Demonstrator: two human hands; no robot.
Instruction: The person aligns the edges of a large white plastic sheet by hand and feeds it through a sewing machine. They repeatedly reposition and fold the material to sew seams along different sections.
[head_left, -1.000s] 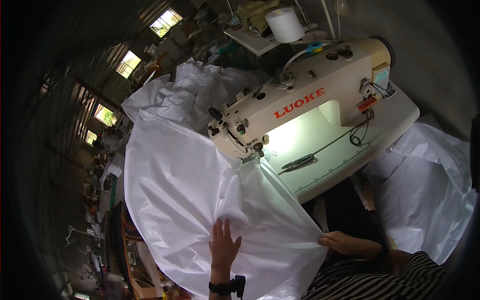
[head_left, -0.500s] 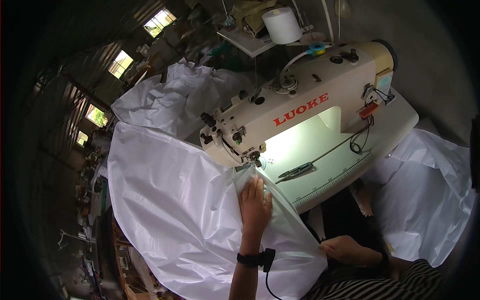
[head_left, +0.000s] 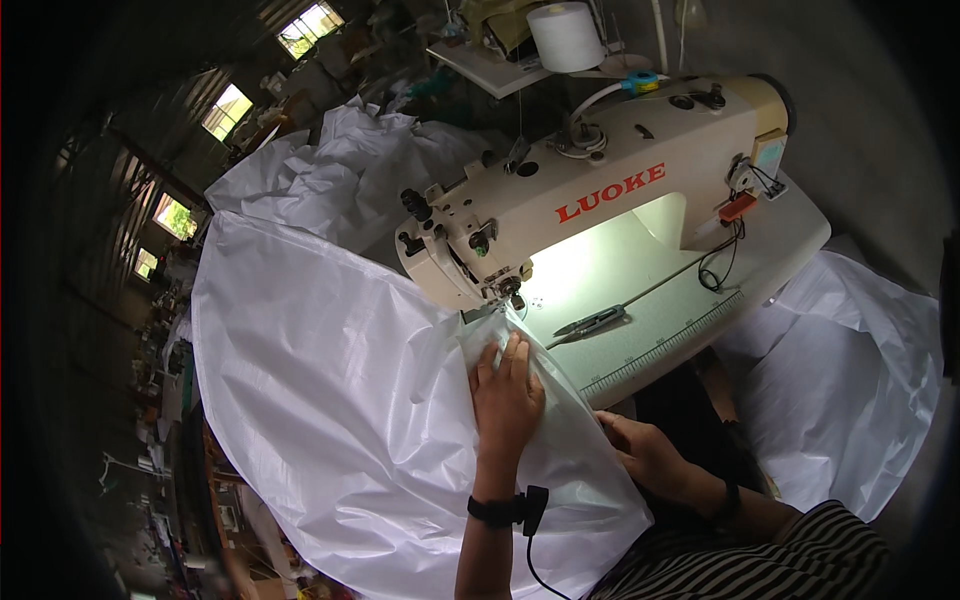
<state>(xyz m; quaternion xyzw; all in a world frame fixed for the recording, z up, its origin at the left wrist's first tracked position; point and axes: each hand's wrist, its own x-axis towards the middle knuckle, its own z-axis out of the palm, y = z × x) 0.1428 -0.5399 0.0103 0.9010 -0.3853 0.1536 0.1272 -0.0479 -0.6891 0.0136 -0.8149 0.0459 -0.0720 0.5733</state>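
1. The white fabric sheet (head_left: 330, 400) lies spread over the desk (head_left: 700, 330) in front of the sewing machine (head_left: 600, 200), its forward corner tucked close to the needle area, the rest spilling off the left and near edges.
2. The left hand (head_left: 507, 395) lies flat on it, fingers straight and together, pressing the cloth just short of the presser foot; it grips nothing.
3. The right hand (head_left: 645, 452) rests on the near edge of the sheet, fingers loosely bent; whether it pinches the hem I cannot tell.
4. The cloth looks thin, light and slick, with a soft sheen and crisp creases, so it likely slides and bunches easily.
5. Flat palm pressure near the needle and a pinch along the edge seem the surest holds.
6. Thread snips (head_left: 590, 321) lie on the machine bed, well clear of both hands.
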